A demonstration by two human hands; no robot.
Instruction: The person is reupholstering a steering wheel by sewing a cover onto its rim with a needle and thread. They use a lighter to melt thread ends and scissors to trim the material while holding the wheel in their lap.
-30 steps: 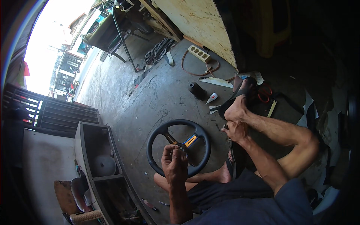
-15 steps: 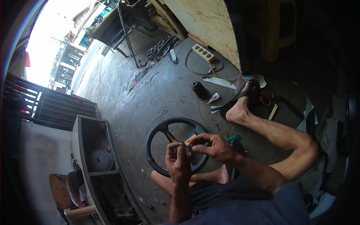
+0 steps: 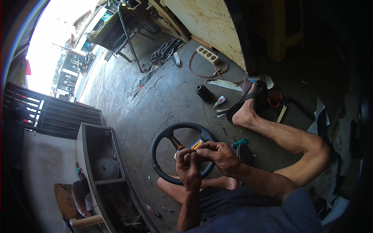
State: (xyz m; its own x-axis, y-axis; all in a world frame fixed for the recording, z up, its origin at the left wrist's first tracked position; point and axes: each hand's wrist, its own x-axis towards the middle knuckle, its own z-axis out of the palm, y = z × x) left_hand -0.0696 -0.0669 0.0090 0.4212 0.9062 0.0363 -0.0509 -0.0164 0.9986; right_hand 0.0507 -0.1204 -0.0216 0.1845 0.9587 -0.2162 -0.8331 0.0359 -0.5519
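A black steering wheel [image 3: 155, 155] with an orange and blue piece at its centre rests by my legs. Over its near half, my left hand [image 3: 189, 169] and my right hand [image 3: 222, 156] meet fingertip to fingertip, each closed in a pinch. Whatever sits between the fingers is too small to make out. Just right of the wheel lies a green-handled tool [image 3: 239, 143]. Farther ahead on the floor are a cone of dark thread [image 3: 204, 93] and a small white bottle [image 3: 219, 101].
A cream power strip [image 3: 207, 55] with a brown cord lies ahead, beside a worn wooden panel [image 3: 210, 23]. Red-handled scissors [image 3: 274, 99] are near my sandalled foot [image 3: 248, 106]. An open grey cabinet [image 3: 89, 155] stands at left, and a chair [image 3: 112, 33] at the far left.
My hands have drawn together until the fingertips meet, with the right one coming slightly left. A motorbike now shows on the street at the far left. The view has shifted a little.
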